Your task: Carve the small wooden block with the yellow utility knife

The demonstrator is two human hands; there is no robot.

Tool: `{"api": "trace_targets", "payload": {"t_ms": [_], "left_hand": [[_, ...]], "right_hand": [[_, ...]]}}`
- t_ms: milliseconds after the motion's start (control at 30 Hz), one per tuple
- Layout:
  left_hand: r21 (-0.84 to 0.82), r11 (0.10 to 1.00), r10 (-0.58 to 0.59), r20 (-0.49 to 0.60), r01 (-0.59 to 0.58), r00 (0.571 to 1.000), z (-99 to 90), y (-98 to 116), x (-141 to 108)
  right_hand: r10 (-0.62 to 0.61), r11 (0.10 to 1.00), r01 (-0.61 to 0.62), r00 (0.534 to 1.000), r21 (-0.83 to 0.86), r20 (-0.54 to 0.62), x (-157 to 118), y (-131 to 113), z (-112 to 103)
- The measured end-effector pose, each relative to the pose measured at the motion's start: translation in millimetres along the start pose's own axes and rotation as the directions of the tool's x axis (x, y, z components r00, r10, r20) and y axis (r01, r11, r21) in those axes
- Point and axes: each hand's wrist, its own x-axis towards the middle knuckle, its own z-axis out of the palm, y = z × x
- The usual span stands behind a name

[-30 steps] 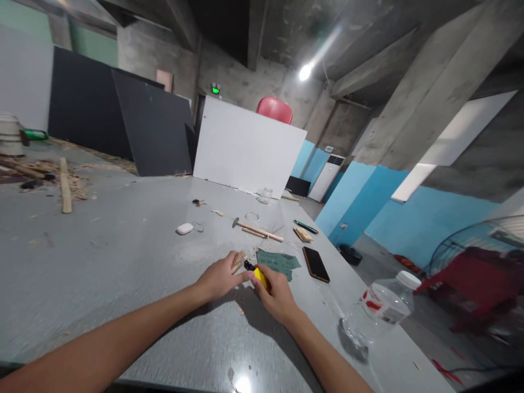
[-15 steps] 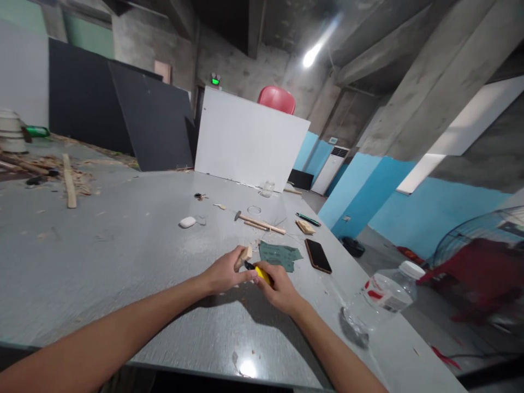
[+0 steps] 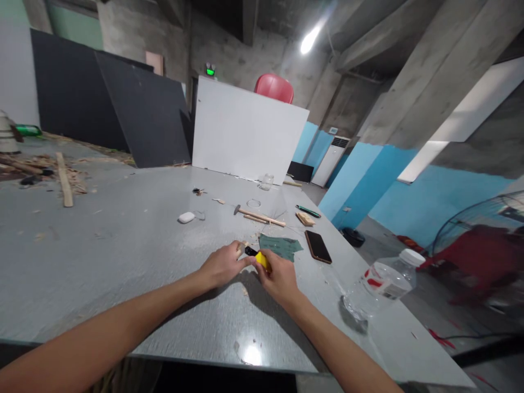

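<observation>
My left hand (image 3: 223,264) is closed around a small piece of wood (image 3: 242,245), most of it hidden by the fingers. In my right hand (image 3: 280,275) is a yellow and black utility knife (image 3: 262,260), its black front end against or very near the wood. The left thumb reaches across to the knife's front. Just beyond the right hand a torn green sheet (image 3: 282,246), perhaps sandpaper, lies flat on the grey table (image 3: 172,327). A hammer (image 3: 262,216) with a wooden handle rests farther back, a thin stick alongside it.
On the right are a phone (image 3: 318,246), a wooden block (image 3: 305,219), a green pen-like tool (image 3: 308,211) and a plastic bottle (image 3: 382,284). A white case (image 3: 186,217), keys (image 3: 198,191) and a glass jar (image 3: 267,182) lie farther off. Wood shavings and a wooden strip (image 3: 64,180) are at left.
The wood piece has tilted down between my hands and shows less than before. The knife's black end has swung slightly. The whole view has shifted a little.
</observation>
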Motion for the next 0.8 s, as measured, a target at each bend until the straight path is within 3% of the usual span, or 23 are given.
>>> {"api": "trace_targets", "payload": {"t_ms": [233,433,500,600,633,800], "left_hand": [[0.141,0.986,-0.086,-0.017,0.088,0.996,-2.4,1.5,2.5],[0.081,0.991,-0.106,-0.031,0.108,0.994,-1.3,2.3,1.7],[0.032,0.994,-0.107,-0.017,0.108,0.994,1.4,5.6,-2.5],[-0.140,0.988,-0.056,0.039,0.061,0.998,5.6,10.9,-8.1],[-0.211,0.977,-0.030,0.041,0.038,0.999,6.3,11.9,-8.8],[-0.375,0.927,-0.003,-0.006,0.001,1.000,2.3,8.0,-3.2]], "right_hand": [[0.074,0.994,-0.077,0.996,-0.080,-0.041,-3.5,-5.7,9.3],[0.084,0.992,-0.094,0.990,-0.085,-0.114,4.5,-5.2,8.7],[0.154,0.983,-0.173,0.959,-0.063,-0.237,13.3,0.9,-2.3],[0.264,0.960,-0.277,0.864,0.034,-0.428,23.0,16.3,-20.4],[0.264,0.963,-0.264,0.865,0.061,-0.428,23.7,21.2,-23.8],[0.133,0.987,-0.109,0.969,0.121,-0.207,14.3,22.6,-15.5]]}}
